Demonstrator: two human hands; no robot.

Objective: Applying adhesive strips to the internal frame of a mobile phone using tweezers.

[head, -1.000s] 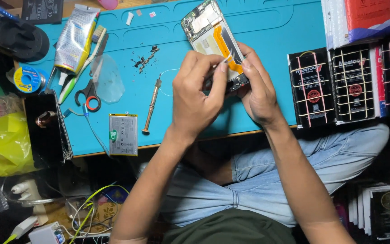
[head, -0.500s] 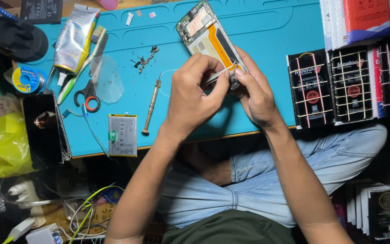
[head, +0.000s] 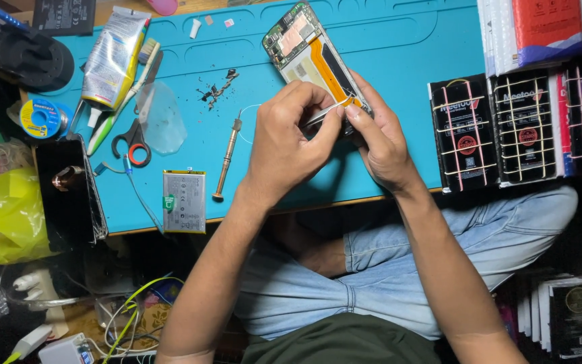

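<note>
An opened phone (head: 304, 50) with its back off lies tilted on the teal work mat (head: 405, 54), showing a circuit board at the top and an orange flex cable down the middle. My right hand (head: 382, 141) grips the phone's lower end, thumb on its edge. My left hand (head: 291, 145) pinches thin metal tweezers (head: 325, 113), whose tip reaches the lower end of the orange cable beside my right thumb. The phone's bottom part is hidden under both hands.
On the mat lie a small screwdriver (head: 227, 156), a loose battery (head: 184, 201), scissors (head: 133, 143), a glue tube (head: 111, 57) and dark debris (head: 213, 87). A solder spool (head: 40, 116) sits at the left. Rubber-banded black boxes (head: 523, 125) stand at the right.
The phone has shifted slightly up and left. My left hand dropped lower and brought the tweezers flatter against the phone's lower end; my right thumb closed in beside them.
</note>
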